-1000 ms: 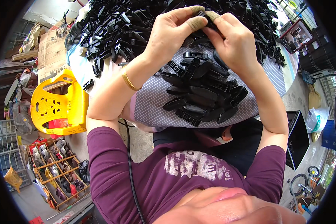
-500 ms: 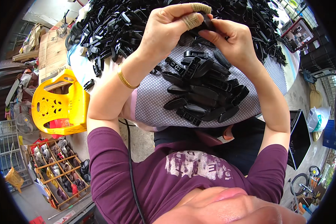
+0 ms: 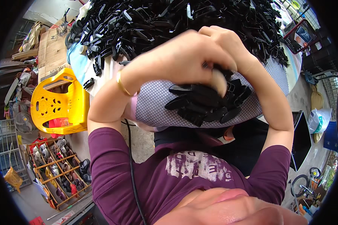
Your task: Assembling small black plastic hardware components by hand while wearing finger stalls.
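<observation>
Black plastic part [image 3: 214, 69] pinched between left hand [image 3: 184, 56], right hand [image 3: 229, 45].

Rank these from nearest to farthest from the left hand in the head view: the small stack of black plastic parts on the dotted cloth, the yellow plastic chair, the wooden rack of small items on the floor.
From the left hand:
1. Small stack of black plastic parts, just below the hand on the dotted cloth.
2. Yellow plastic chair, off to the left beside the table.
3. Wooden rack, lower left on the floor, farthest.
</observation>
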A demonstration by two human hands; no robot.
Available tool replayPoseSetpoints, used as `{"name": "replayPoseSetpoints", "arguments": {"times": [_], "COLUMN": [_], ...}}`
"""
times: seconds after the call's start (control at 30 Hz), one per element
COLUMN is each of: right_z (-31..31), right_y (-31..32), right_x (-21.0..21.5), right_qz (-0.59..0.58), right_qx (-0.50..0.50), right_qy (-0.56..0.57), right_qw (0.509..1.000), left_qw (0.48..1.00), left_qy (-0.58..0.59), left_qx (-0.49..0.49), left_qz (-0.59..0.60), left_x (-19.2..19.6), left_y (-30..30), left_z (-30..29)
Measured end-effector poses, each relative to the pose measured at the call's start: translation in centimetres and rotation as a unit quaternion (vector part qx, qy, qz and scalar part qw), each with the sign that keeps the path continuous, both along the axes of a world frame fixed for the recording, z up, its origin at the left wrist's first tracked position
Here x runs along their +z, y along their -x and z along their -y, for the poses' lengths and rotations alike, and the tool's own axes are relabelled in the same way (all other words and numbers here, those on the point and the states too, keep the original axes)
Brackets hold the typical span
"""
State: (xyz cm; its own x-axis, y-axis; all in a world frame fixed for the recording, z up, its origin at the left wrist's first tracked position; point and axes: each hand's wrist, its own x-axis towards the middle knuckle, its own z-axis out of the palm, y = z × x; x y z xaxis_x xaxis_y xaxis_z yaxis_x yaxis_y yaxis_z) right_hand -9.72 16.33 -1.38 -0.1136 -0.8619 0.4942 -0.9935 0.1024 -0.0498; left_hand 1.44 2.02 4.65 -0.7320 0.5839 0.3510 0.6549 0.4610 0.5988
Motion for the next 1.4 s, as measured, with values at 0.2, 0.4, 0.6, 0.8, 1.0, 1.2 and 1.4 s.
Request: {"name": "replayPoseSetpoints", "arguments": {"times": [0.2,0.4,0.6,0.8,1.0,1.2,1.4], "right_z": [-0.5,-1.3,-1.5,-0.8,-0.2,1.1,0.2], "right_y": [-0.1,1.5,1.7,-0.7,-2.2,0.3,-0.8], "right_x": [0.6,1.4,1.8,2.1,2.0,0.1,1.3], "right_qz": [0.087,0.318,0.590,0.533,0.473,0.372,0.245], "right_qx": [-0.077,-0.078,-0.019,0.002,0.007,0.166,0.158], "right_qy": [0.077,0.220,0.299,0.361,0.342,0.413,0.410], "right_qw": [0.990,0.919,0.750,0.766,0.812,0.815,0.864], "left_qw": [0.895,0.920,0.890,0.915,0.831,0.874,0.926], "left_qy": [0.044,-0.003,0.040,-0.275,-0.481,-0.382,-0.365], "left_qx": [0.396,0.302,0.400,0.280,0.135,0.218,0.090], "left_qz": [-0.199,-0.248,-0.214,0.093,0.243,0.209,0.032], "left_x": [-1.0,-2.8,-1.8,-1.7,-2.0,-2.6,-3.4], "left_y": [5.3,6.1,5.2,3.7,2.6,3.2,3.3], "left_z": [4.9,6.0,4.4,0.8,1.1,1.8,2.2]}}
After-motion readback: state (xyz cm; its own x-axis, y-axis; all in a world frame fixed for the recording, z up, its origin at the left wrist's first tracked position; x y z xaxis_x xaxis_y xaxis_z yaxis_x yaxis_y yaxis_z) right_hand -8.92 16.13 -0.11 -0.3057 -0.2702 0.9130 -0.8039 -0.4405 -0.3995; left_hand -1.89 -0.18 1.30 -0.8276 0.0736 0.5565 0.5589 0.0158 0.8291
